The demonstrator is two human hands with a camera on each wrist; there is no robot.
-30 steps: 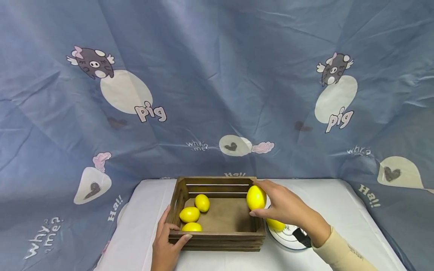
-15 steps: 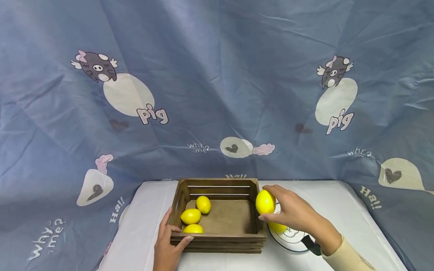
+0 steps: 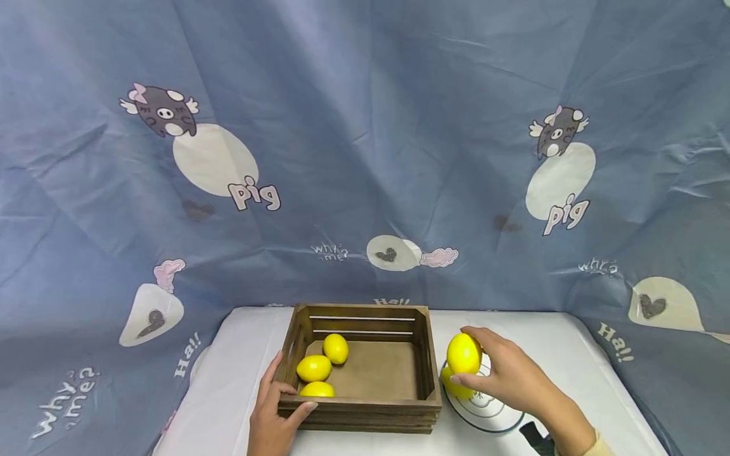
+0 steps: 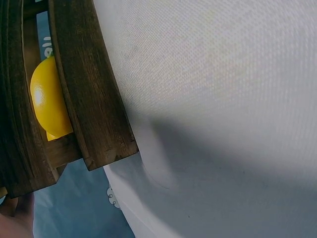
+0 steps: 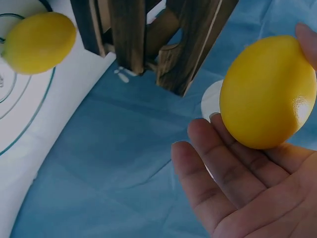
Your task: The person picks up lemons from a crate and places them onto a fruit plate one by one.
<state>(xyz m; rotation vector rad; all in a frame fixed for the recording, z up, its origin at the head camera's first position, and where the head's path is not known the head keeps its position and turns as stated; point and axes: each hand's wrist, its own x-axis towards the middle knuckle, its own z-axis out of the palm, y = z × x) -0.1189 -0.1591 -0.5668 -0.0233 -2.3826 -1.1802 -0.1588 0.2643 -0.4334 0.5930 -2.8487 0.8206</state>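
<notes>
A brown wooden slatted crate stands on the white table. Three yellow lemons lie in its left part: one lemon at the back, one in the middle and one behind the front wall. My left hand grips the crate's front left corner, thumb on the front boards. Between thumb and fingers of my right hand is another lemon, held up over a round white plate right of the crate. A further lemon lies on that plate, partly covered by the held one in the head view.
The table ends at the back against a blue curtain printed with pigs. A dark wrist strap shows on the right wrist. The crate's right wall stands close to the plate.
My right hand has carried its lemon rightward, from over the crate's right wall to over the plate. The left hand keeps its grip on the crate corner.
</notes>
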